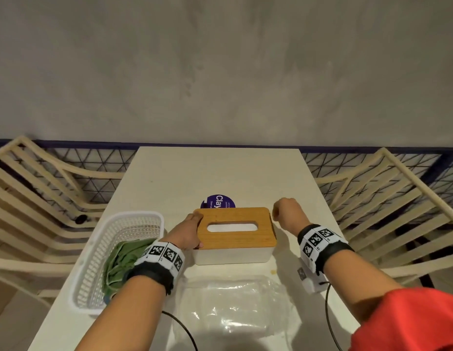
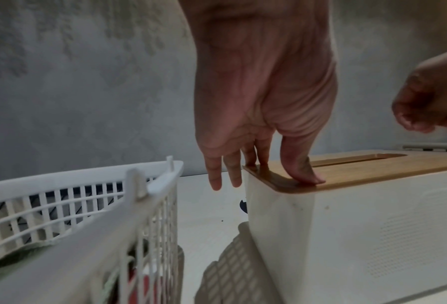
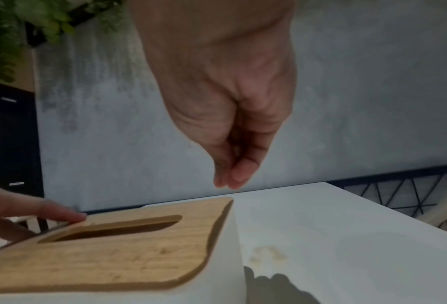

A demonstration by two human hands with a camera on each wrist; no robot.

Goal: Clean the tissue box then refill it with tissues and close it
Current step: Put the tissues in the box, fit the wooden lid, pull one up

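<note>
The tissue box [image 1: 233, 255] is white with a wooden slotted lid [image 1: 245, 240] lying flat on it, mid-table. My left hand [image 1: 193, 231] is at the lid's left end. In the left wrist view its thumb [image 2: 303, 172] presses on top of the lid [image 2: 373, 170], two straight fingers touch the far corner, and the others hang beside the box [image 2: 373, 236]. My right hand [image 1: 278, 212] hovers just above the lid's right end [image 3: 113, 257], fingers bunched against the thumb [image 3: 230, 179], holding nothing. What is inside the box is hidden.
A white mesh basket [image 1: 119, 216] with a green cloth [image 1: 121, 259] stands left of the box. A clear plastic wrapper [image 1: 235, 305] lies in front of it. A purple sticker [image 1: 218, 201] sits behind it, and a small stain [image 1: 273, 271] to its right. Slatted chairs [image 1: 387, 211] flank the table.
</note>
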